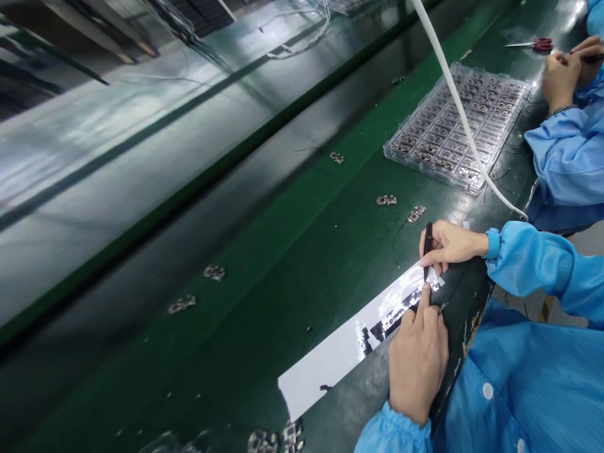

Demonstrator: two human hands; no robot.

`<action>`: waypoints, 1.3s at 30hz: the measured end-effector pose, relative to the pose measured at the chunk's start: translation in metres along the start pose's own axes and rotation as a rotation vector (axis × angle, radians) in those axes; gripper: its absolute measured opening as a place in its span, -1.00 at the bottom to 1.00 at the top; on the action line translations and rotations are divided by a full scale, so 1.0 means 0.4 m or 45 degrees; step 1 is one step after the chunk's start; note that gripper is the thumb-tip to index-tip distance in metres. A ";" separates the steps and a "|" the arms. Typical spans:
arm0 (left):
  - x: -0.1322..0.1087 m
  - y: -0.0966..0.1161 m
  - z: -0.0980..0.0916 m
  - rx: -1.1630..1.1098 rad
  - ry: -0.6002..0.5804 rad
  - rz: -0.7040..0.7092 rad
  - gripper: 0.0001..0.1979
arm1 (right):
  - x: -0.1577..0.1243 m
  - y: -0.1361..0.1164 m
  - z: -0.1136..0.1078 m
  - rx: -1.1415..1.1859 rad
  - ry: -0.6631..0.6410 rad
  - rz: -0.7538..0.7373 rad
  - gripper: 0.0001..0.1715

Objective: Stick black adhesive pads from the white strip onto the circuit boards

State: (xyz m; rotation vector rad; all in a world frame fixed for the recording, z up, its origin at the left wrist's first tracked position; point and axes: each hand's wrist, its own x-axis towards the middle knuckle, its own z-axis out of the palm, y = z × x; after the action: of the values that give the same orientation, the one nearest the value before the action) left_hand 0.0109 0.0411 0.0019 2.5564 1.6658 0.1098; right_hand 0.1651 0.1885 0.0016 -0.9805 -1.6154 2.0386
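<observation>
- No word, brand or number can be read from here.
- The white strip (325,368) on the green belt shows only dark patches.
- The clear plastic tray (415,165) and its small boards show nothing legible.

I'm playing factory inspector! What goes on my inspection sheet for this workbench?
Surface: glossy green work mat.
Job's things: black tweezers at a white strip bearing dark, shiny pieces; clear plastic tray of small circuit boards.
Clutter: loose circuit boards on the mat; thin dark wires by the tray.
Grippers: nothing seen; right hand holds the tweezers, left hand has its thumb on the strip.
Cables: white hose passing over the tray.
Surroundings: co-worker's hands near red-handled scissors.
</observation>
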 end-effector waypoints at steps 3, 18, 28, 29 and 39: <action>0.000 -0.001 -0.001 -0.054 0.009 -0.013 -0.86 | -0.001 -0.002 0.002 0.000 -0.005 0.005 -0.59; -0.003 -0.024 -0.010 -0.758 0.067 -0.289 -0.83 | 0.001 0.004 0.012 0.191 0.167 -0.032 -0.56; -0.001 -0.081 -0.025 -2.209 0.382 -1.253 -0.59 | 0.014 -0.005 -0.017 0.689 0.757 -0.263 -0.49; 0.003 -0.078 -0.027 -2.229 0.400 -1.274 -0.54 | 0.011 -0.004 0.001 0.675 0.698 -0.253 -0.49; 0.012 -0.067 -0.025 -2.161 0.337 -1.233 -0.59 | 0.027 -0.001 0.154 0.490 0.347 -0.105 -0.52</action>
State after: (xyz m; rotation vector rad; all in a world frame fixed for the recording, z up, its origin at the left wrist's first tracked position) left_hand -0.0126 0.0568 0.0087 0.4750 1.4563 1.1380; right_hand 0.1141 0.1524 0.0054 -0.9773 -1.0576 1.9593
